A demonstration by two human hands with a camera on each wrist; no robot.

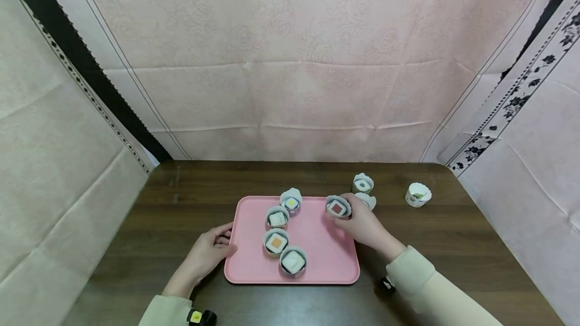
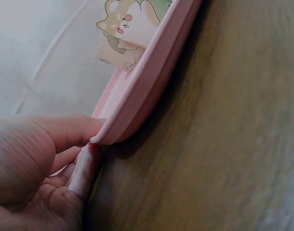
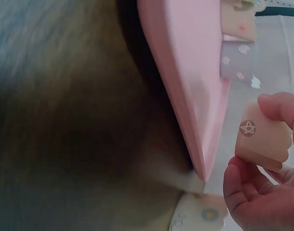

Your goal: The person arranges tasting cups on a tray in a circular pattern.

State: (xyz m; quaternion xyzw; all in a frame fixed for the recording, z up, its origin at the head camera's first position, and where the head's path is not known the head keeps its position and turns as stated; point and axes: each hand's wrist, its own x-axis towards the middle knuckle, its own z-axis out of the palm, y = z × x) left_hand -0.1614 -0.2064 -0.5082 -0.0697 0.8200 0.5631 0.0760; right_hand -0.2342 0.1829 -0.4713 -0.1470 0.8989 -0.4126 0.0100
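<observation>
My left hand (image 1: 205, 253) pinches the left rim of a pink tray (image 1: 328, 263) between thumb and fingers, as the left wrist view also shows. My right hand (image 1: 366, 221) holds a small scalloped paper cup (image 1: 338, 208) above the tray's right side; inside it is a square white piece with a dark edge and red centre. A star mark shows on this cup in the right wrist view. On the tray stand several similar cups: one with a yellow centre (image 1: 291, 202), a white-topped one (image 1: 277, 217), an orange-centred one (image 1: 276, 242) and another white-topped one (image 1: 293, 261).
Past the tray's right corner stand a cup with a pale round piece (image 1: 362, 183) and another cup (image 1: 368, 199), partly behind my right hand. Farther right is a white cup (image 1: 418, 194) with something green. Pale patterned cloth (image 1: 290, 94) hangs around the brown wooden table (image 1: 190, 200).
</observation>
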